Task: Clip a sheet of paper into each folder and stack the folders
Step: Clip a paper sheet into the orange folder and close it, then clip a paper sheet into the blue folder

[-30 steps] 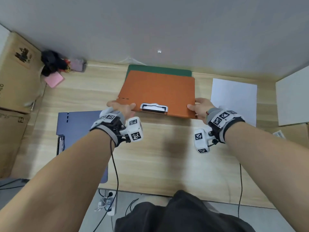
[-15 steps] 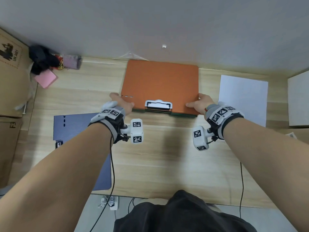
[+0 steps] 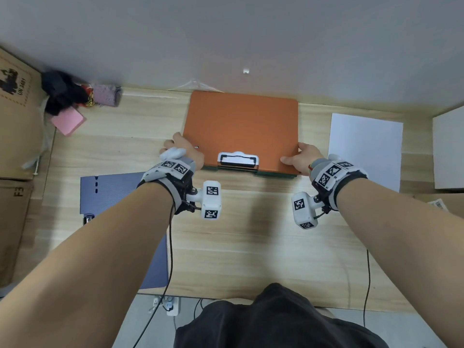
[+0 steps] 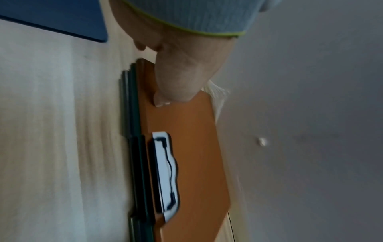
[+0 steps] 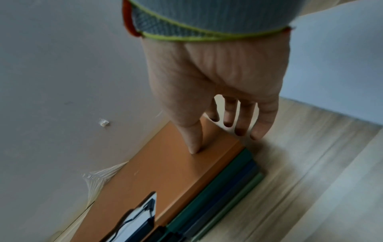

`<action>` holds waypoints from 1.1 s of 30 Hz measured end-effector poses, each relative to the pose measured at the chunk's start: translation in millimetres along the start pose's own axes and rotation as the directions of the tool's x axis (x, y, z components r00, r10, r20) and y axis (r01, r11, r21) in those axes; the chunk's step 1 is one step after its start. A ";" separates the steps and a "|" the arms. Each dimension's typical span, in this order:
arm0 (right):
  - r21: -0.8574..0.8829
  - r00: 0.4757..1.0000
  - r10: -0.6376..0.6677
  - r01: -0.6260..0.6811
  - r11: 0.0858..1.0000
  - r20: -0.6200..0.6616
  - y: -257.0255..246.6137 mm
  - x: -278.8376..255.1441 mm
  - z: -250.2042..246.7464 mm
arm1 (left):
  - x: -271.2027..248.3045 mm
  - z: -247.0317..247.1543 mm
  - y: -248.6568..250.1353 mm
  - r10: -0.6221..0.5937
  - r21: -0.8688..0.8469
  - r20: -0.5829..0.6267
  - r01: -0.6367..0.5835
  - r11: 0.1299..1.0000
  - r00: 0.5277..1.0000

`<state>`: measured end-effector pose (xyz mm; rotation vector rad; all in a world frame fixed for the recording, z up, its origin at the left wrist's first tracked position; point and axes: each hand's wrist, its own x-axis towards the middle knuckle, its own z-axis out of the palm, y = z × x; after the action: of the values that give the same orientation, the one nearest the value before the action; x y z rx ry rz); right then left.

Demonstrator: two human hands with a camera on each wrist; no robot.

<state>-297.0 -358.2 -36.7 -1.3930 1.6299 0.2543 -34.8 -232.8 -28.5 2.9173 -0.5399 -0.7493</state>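
An orange folder with a white clip at its near edge lies flat on top of a stack of folders at the back middle of the wooden table. Only green and dark edges of the lower folders show. My left hand is at the stack's near left corner, thumb pressing on the orange cover, its fingers mostly hidden. My right hand is at the near right corner, thumb on the cover, straight fingers hanging beside the stack's edge. A white sheet of paper lies right of the stack.
A blue-grey folder lies at the table's left, partly under my left forearm. Cardboard boxes stand at the far left, with a pink pad and dark clutter nearby. A white box stands at the right edge. The wall is just behind the stack.
The orange folder moved back toward the wall and came down onto the green folder, now covering it. Both hands stayed at its near corners.
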 end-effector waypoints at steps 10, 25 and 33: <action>-0.122 0.976 0.170 -0.186 0.975 -0.135 87.1 -24.7 -64.8 | -101.9 27.2 88.4 0.493 -0.315 0.205 -0.420 0.851 0.845; -0.271 0.986 -0.009 0.055 0.961 0.169 176.2 -79.3 -35.9 | -223.7 146.2 87.4 0.226 -0.306 0.725 0.010 0.952 0.651; -0.184 0.948 -0.030 0.092 0.979 0.316 219.2 -88.5 -29.8 | -258.5 159.4 83.5 0.332 -0.330 0.648 -0.140 0.934 0.685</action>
<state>-507.9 -247.4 -42.1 -1.4635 1.3248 0.5830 -349.3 -217.5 -37.8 2.1746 -0.7805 -1.7391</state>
